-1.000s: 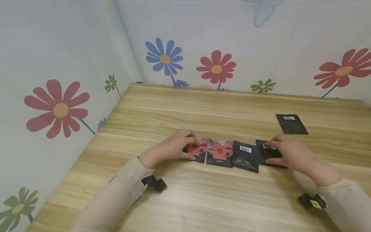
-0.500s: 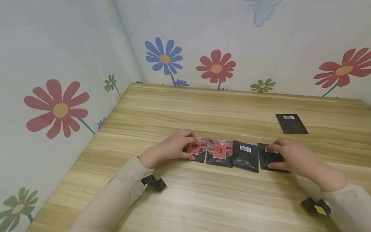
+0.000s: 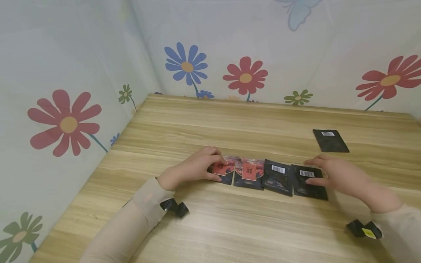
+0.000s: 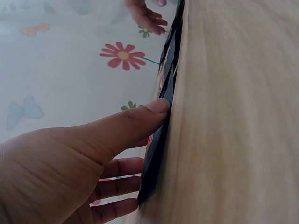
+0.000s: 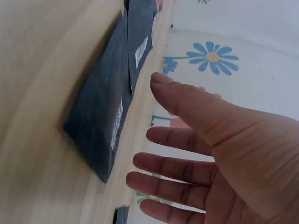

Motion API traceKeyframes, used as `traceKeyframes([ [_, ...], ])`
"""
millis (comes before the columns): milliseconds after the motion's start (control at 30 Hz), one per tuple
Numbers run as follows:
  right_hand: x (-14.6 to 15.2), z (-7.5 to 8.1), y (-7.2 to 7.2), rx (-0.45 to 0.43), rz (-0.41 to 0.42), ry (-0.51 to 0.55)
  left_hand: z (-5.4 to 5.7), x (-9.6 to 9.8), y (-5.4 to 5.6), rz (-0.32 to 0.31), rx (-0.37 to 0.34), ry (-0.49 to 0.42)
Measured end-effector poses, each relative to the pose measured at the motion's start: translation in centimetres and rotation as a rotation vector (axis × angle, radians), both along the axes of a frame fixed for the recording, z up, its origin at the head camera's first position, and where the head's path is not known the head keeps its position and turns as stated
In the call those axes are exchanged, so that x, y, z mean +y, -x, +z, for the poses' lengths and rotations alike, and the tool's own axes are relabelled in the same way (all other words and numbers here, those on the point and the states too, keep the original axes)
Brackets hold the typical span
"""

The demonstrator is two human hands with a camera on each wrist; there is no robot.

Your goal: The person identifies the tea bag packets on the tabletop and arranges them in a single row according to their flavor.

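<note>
A row of flat tea packets lies on the table in the head view. My left hand (image 3: 198,165) rests on the leftmost packet (image 3: 227,176), which has a red label and is partly hidden by the fingers. In the left wrist view, the thumb touches that packet's edge (image 4: 154,161). Beside it lies a second red-labelled packet (image 3: 249,177), then a black packet (image 3: 278,179) with its barcode up. My right hand (image 3: 340,179) hovers with spread fingers over the rightmost black packet (image 3: 307,188). In the right wrist view, a gap shows between the fingers and this packet (image 5: 100,109).
Another black packet (image 3: 330,141) lies apart, farther back on the right of the wooden table (image 3: 230,226). A flowered cloth (image 3: 279,44) hangs behind the table and along its left side. Each wrist wears a small black camera (image 3: 175,207).
The rightmost black packet has shifted slightly toward the person, now lined up beside its neighbour. My right hand has let go and moved slightly right. The left hand stays put.
</note>
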State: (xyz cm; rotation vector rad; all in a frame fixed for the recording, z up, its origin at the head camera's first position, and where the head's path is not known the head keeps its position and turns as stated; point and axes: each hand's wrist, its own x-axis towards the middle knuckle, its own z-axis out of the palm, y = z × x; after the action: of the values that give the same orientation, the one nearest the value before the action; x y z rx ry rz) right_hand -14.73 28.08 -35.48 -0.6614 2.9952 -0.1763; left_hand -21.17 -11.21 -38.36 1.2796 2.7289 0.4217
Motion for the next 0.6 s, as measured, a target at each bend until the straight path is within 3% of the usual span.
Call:
traceKeyframes([
  [233,1.3,0.5,1.0,0.042,-0.021,0.027,0.1,0.1,0.0,-0.004,0.002,0.003],
  [600,3.5,0.7,3.3,0.04,-0.095,0.041,0.0,0.0,-0.1,-0.001,-0.006,0.01],
])
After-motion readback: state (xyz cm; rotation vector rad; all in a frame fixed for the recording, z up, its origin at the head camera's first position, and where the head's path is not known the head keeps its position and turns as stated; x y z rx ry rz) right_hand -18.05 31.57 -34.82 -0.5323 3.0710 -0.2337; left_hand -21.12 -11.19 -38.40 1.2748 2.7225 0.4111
